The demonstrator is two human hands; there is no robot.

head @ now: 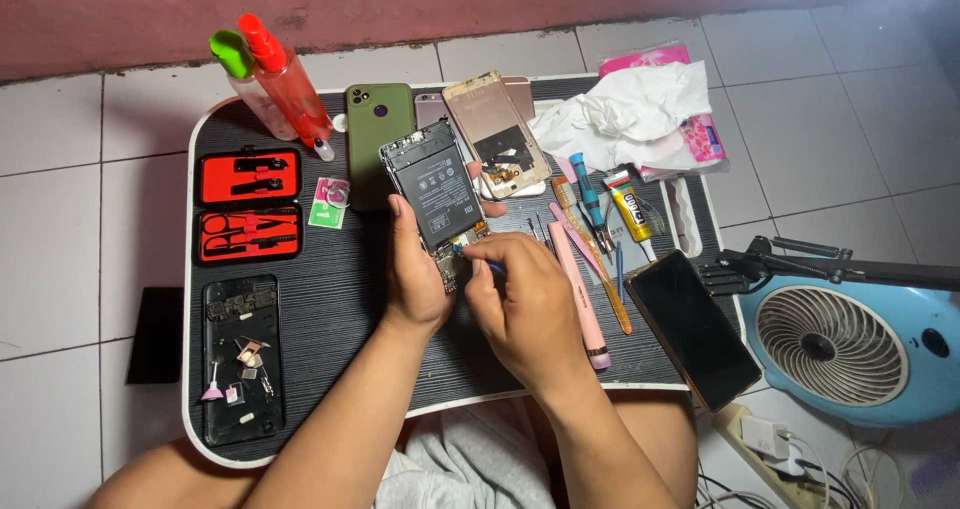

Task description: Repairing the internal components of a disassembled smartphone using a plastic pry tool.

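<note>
Spreading across the middle of the frame, a dark ribbed lap table [340, 309] with a white rim carries everything. At lower right, off the table, sits a pale blue fan [860, 344]. A crumpled white cloth [625, 114] lies at upper right. Near the right edge rests a black phone [692, 329], screen up. At lower left a black tray [240, 354] holds small loose parts, and above it lies a red tool case [248, 205], open. A green phone cover [378, 134] sits at upper centre.

In the centre, the left hand [418, 269] wraps firmly around an opened phone [435, 194], battery showing, holding it tilted above the table. Just beside it, the right hand [525, 309] pinches a small blue-tipped tool [490, 264] tightly at the phone's lower end.
</note>
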